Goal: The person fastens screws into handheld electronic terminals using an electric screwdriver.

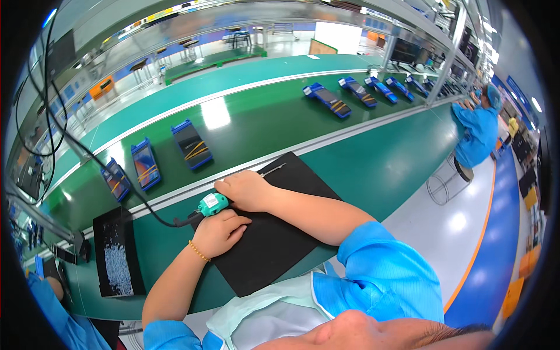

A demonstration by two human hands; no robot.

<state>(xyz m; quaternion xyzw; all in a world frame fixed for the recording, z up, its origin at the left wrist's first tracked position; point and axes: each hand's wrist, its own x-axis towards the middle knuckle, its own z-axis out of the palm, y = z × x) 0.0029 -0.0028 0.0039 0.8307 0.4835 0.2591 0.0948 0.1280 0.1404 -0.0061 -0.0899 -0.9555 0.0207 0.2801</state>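
The person sits at a green desk (373, 169) with both hands resting on a black mat (274, 233) that lies at its near edge. The left hand (219, 232) is curled loosely around the lower end of a teal electric screwdriver (212, 205), whose black cable (87, 154) runs off to the left and upward; the right hand (248, 189) lies closed over the tool's upper end, so the two hands sit close together, both on the tool. How tightly either one clamps it cannot be told, since the fingers hide much of the body. The screwdriver lies low across the mat's left corner, not upright. No workpiece shows on the mat: only a thin metal tool (273, 170), perhaps tweezers, lies at its far edge. A black tray of small pale screws (118, 269) sits to the left, apart from the hands. Beyond the mat, the conveyor belt (256, 116) carries blue fixtures holding dark devices (192, 144), three close by on the left and more farther off on the right, all out of reach of the hands as they lie. Judged from this, no unit is being fastened now: the work looks to be between pieces, with the tool in hand and the mat bare. A co-worker in blue (475, 131) sits farther along the line.
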